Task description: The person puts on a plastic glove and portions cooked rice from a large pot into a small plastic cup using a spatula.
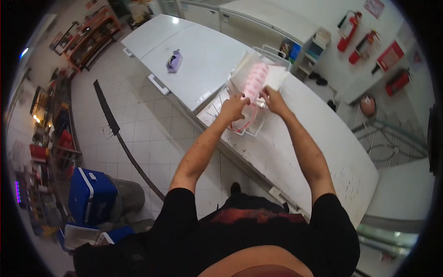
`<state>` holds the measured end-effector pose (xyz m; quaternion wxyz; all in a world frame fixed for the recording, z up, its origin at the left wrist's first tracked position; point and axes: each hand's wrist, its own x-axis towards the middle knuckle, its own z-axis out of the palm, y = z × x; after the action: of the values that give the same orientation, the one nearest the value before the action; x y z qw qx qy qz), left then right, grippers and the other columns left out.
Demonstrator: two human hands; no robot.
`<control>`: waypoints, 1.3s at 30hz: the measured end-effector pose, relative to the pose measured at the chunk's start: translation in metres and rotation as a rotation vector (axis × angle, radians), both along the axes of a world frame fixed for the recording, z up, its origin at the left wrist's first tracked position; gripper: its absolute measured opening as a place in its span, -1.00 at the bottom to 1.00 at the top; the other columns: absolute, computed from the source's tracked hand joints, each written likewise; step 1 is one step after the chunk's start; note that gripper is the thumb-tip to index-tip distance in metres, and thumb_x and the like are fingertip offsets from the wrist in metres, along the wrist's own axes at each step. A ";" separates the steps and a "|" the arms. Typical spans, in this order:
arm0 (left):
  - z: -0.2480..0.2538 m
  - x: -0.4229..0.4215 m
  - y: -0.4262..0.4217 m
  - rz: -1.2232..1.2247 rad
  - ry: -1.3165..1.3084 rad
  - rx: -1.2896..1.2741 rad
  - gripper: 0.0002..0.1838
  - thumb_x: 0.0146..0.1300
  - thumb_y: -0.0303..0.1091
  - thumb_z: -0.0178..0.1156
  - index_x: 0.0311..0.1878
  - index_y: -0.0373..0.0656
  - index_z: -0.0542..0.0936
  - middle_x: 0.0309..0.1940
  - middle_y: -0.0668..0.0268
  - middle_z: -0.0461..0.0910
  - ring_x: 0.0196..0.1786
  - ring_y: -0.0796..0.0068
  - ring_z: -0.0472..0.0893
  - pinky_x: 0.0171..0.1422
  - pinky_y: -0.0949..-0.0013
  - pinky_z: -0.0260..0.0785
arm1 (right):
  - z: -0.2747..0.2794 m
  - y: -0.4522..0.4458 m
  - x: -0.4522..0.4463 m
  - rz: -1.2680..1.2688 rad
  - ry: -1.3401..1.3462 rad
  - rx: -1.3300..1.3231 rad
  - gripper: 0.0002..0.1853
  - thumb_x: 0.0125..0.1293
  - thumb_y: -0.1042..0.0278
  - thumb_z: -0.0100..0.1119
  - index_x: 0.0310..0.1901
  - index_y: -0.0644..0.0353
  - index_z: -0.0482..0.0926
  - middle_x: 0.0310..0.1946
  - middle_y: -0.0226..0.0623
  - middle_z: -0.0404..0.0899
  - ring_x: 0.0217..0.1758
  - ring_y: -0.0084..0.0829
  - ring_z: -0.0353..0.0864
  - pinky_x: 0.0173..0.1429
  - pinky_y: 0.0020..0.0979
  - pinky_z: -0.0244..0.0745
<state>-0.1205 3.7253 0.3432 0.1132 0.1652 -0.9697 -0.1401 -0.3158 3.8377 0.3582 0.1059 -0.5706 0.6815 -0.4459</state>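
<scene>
A pink and white patterned bundle [256,79] in clear plastic lies over a white wire basket [253,131] on the white counter. At the bundle's near end, my left hand [235,109] has its fingers curled at the plastic's left edge. On the other side, my right hand [273,99] pinches the plastic near the bundle's lower right. Loose clear plastic with a red edge [250,121] hangs between and below my hands. White sheets [278,76] show around the bundle.
A purple tape dispenser [174,62] rests on the white freezer lid [184,83] at left. Fire extinguishers [349,32] hang on the right wall. A blue cooler [92,196] and a grey bin [129,198] stand on the tiled floor at lower left.
</scene>
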 end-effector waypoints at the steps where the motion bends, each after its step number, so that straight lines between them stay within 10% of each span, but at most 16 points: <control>1: 0.000 0.001 -0.003 -0.054 0.017 0.046 -0.43 -0.32 -0.35 0.57 -0.11 0.11 0.60 0.20 0.32 0.41 0.32 0.15 0.37 0.11 -0.07 0.42 | 0.018 0.007 0.002 -0.019 -0.158 0.070 -0.81 0.45 0.31 0.06 -0.22 0.28 0.50 -0.37 -0.22 0.67 -0.32 -0.47 0.63 -0.18 -0.38 0.49; 6: -0.003 -0.003 0.002 0.025 -0.258 -0.395 -0.44 -0.22 0.00 0.51 -0.11 -0.06 0.72 0.24 0.30 0.42 0.43 0.21 0.23 0.47 -0.26 -0.07 | 0.029 0.036 0.001 0.117 -0.293 0.146 -0.84 0.42 0.36 0.10 -0.23 0.29 0.52 -0.38 -0.35 0.62 -0.28 -0.55 0.60 -0.16 -0.47 0.49; 12: -0.028 -0.022 -0.017 -0.038 -0.190 -0.437 -0.62 0.10 -0.11 0.33 -0.01 0.01 0.66 0.32 0.34 0.35 0.46 0.21 0.19 0.45 -0.35 -0.14 | 0.015 0.088 0.004 0.058 -0.354 0.141 -0.82 0.35 0.33 0.17 -0.24 0.30 0.60 -0.37 -0.25 0.66 -0.29 -0.47 0.64 -0.12 -0.39 0.52; 19: 0.020 -0.033 -0.038 -0.073 -0.152 0.186 -0.69 0.30 -0.14 0.09 -0.21 -0.16 0.69 0.18 0.24 0.48 0.27 0.17 0.41 0.34 -0.21 0.11 | 0.041 0.079 0.044 -0.129 0.049 -0.186 -0.81 0.25 0.28 0.30 -0.31 0.26 0.61 -0.39 -0.19 0.65 -0.30 -0.30 0.65 -0.16 -0.35 0.51; 24: -0.016 -0.059 -0.076 -0.205 -0.171 0.523 -0.63 0.33 -0.17 0.10 -0.14 -0.33 0.65 -0.02 0.08 0.61 0.04 0.22 0.58 0.15 0.26 0.37 | 0.043 0.031 0.104 -0.256 0.536 0.374 -0.70 0.12 0.01 0.37 -0.37 0.09 0.65 -0.42 -0.32 0.63 -0.22 -0.29 0.60 -0.08 -0.18 0.38; 28: -0.012 -0.055 -0.082 -0.150 -0.373 0.565 -0.57 0.37 -0.11 0.09 -0.07 -0.36 0.63 -0.12 0.08 0.66 -0.05 0.42 0.58 0.10 0.31 0.39 | 0.000 0.009 0.106 -0.425 0.653 0.212 -0.73 0.13 -0.01 0.32 -0.43 0.01 0.64 -0.41 -0.38 0.61 -0.22 -0.35 0.57 -0.04 -0.19 0.28; 39: -0.041 0.004 -0.050 -0.042 0.615 0.787 -0.64 0.34 -0.24 0.18 0.08 -0.28 0.58 -0.02 0.11 0.61 -0.01 0.31 0.60 0.18 0.31 0.41 | -0.031 0.026 0.074 -0.393 -0.088 -0.354 -0.88 0.20 0.39 0.27 -0.28 0.22 0.68 -0.23 -0.20 0.66 -0.10 -0.22 0.63 -0.03 -0.21 0.50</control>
<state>-0.1169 3.6750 0.3022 0.3202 0.1268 -0.7681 -0.5399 -0.2419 3.8635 0.3271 -0.0547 -0.4170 0.6852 -0.5947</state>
